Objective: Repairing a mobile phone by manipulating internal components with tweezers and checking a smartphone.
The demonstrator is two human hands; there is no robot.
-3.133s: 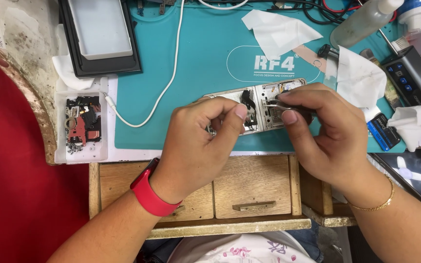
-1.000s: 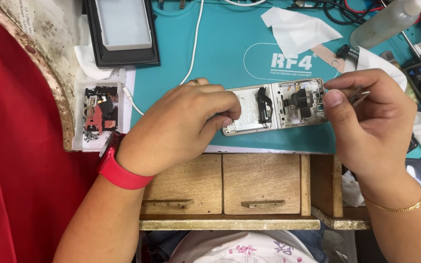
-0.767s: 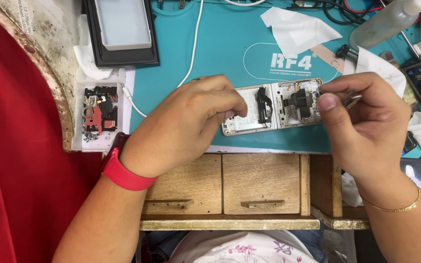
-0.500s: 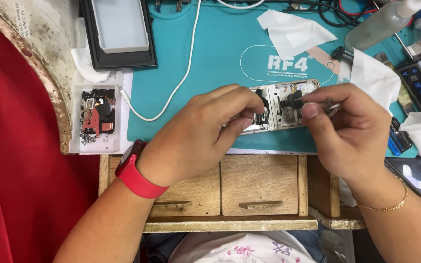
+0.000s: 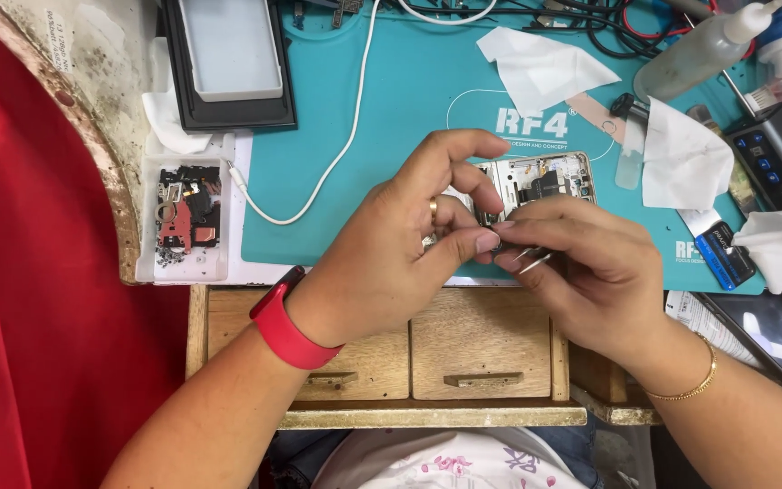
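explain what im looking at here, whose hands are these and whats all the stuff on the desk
The picture comes from a camera worn on a person's head, looking down at their own two bare hands over a workbench. The left hand, with a red wristband, steadies an opened phone whose inner parts show. The right hand pinches thin metal tweezers beside it. Both work on a teal mat. Around it lie white tissues, a white cable, a small tray of removed parts, a dark-framed screen panel and a squeeze bottle. Wooden drawers sit below.
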